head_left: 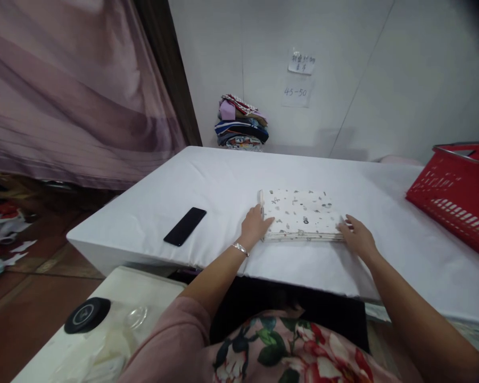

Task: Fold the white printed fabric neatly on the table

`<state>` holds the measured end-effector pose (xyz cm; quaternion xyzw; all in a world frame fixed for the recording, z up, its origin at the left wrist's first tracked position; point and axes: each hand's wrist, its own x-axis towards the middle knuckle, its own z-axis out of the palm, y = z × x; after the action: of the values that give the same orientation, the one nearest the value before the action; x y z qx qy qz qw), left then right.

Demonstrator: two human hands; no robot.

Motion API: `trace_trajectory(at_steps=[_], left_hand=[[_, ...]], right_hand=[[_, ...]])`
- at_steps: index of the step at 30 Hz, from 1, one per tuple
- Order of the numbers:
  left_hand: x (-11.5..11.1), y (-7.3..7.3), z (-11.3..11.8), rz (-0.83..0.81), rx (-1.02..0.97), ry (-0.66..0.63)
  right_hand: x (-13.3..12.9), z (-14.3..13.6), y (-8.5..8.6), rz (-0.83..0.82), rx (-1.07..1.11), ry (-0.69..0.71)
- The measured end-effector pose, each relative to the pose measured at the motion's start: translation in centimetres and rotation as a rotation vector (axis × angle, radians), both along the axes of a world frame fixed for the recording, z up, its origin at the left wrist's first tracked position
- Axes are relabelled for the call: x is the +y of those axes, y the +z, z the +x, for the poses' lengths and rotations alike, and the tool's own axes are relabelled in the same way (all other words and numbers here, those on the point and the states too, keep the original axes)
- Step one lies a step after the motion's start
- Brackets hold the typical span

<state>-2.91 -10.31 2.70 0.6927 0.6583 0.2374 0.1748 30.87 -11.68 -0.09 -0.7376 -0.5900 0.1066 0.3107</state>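
Observation:
A folded white cloth (299,213) with small dark prints lies flat on the white-covered table (223,186), its stacked layers showing along the near edge. My left hand (256,224) rests at the cloth's left side, thumb on its top and the other fingers along the edge, apart from the thumb. At the right near corner, my right hand (356,235) touches the cloth with its fingertips, the fingers loosely curled and spread. Neither hand lifts the cloth.
A black phone (185,226) lies left of the cloth. The red basket (459,197) stands at the table's right end. Behind the far edge is a pile of folded fabrics (242,123) by the wall. A white surface (143,290) with a round black object (87,315) is at lower left.

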Motion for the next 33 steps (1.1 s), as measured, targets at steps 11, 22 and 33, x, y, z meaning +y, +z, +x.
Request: trace_trajectory(at_steps=[11,22,33], left_hand=[[-2.5,0.1,0.1,0.225,0.085,-0.523],[-2.3,0.1,1.1,0.251,0.165,-0.516],[-2.0,0.1,1.4,0.238,0.133,-0.478]], right_hand=[[-2.2,-5.1,0.9,0.138,-0.282,0.504],[-1.9,-5.4,1.0,0.077,-0.296,0.542],[-1.9,-5.5,1.6,0.085,-0.292,0.561]])
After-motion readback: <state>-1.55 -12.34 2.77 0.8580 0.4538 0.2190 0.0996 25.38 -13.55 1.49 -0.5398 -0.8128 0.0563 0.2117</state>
